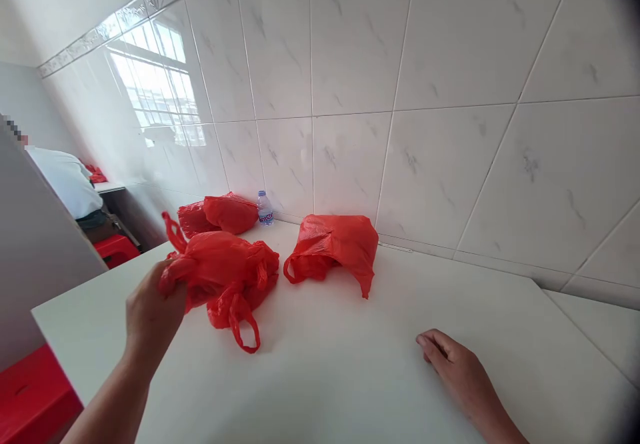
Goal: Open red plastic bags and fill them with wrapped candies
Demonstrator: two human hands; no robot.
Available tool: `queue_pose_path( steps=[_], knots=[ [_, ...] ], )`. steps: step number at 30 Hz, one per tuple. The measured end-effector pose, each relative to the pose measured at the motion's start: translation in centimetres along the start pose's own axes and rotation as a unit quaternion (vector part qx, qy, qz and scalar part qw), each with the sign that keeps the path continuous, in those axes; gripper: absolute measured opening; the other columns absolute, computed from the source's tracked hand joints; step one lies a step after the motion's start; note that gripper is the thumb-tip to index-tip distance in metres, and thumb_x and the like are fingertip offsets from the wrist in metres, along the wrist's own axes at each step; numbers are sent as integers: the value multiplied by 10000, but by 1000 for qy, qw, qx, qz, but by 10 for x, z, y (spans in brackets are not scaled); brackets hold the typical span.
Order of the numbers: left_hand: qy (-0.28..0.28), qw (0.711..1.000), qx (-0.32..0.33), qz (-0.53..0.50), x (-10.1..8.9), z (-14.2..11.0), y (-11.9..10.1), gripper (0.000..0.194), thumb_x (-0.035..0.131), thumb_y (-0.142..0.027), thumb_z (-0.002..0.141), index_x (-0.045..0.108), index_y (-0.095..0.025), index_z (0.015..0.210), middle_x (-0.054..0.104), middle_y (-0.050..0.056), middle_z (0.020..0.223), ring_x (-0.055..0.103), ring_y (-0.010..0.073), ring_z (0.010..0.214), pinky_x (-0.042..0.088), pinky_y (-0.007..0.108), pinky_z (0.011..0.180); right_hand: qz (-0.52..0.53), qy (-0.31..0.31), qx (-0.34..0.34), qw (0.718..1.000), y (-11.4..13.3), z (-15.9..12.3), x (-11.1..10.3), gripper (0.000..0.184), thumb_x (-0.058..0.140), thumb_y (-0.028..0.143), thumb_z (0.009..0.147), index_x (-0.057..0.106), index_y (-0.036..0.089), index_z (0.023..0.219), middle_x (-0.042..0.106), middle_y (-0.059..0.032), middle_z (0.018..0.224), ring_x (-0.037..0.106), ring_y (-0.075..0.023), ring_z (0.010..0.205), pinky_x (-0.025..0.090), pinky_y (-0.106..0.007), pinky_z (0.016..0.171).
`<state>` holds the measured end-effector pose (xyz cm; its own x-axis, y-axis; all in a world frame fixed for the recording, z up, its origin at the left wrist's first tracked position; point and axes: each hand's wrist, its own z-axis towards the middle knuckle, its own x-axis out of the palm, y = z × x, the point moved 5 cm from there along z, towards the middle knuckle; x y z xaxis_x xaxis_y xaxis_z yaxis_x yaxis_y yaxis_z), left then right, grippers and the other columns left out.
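Observation:
My left hand (153,311) is closed on the edge of a crumpled red plastic bag (225,274), lifted a little over the white table (350,377), its handles dangling. My right hand (453,364) rests on the table at the right with its fingers curled loosely under, holding nothing. A second red plastic bag (335,247) lies on the table near the wall, right of the held one. A third red bag (223,214) lies further back at the left, beside the wall.
A small water bottle (265,209) stands against the tiled wall (450,97). At the far left a person in a white shirt (65,177) sits by another table; red stools (115,249) stand on the floor there.

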<state>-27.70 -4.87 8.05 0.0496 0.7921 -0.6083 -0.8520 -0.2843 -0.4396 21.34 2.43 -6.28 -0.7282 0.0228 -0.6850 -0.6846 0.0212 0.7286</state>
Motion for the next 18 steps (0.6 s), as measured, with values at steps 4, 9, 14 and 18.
queue_pose_path(
  steps=[4,9,14,18],
  knots=[
    [71,996,49,22,50,-7,25,296,648,-272,688,601,-186,968,618,115,1111,581,355,1009,489,473,793,-57,13,-4,998,0,-1,0,360,338,525,862,529,255,720,520,33,646,487,-146,595,369,-254,549],
    [-56,973,217,-61,61,-36,-38,429,586,-287,811,491,-211,1222,336,147,1447,303,373,1331,242,583,1063,-78,-77,-33,993,12,0,6,283,390,460,858,581,264,928,618,-9,899,591,-172,697,463,-292,613],
    [195,902,360,-134,120,-66,-126,197,546,-214,822,653,-282,973,579,36,1209,567,213,1064,472,326,883,-108,-158,-224,956,67,3,48,371,455,296,853,572,238,1200,336,-127,1420,512,-277,1172,479,-390,875],
    [230,920,292,-129,175,-70,-149,358,628,-199,724,660,-262,1075,540,113,1251,544,323,1076,466,451,845,-87,-147,-232,958,100,19,76,431,495,216,829,566,207,1254,148,-157,1516,397,-322,1296,432,-424,969]
  ],
)
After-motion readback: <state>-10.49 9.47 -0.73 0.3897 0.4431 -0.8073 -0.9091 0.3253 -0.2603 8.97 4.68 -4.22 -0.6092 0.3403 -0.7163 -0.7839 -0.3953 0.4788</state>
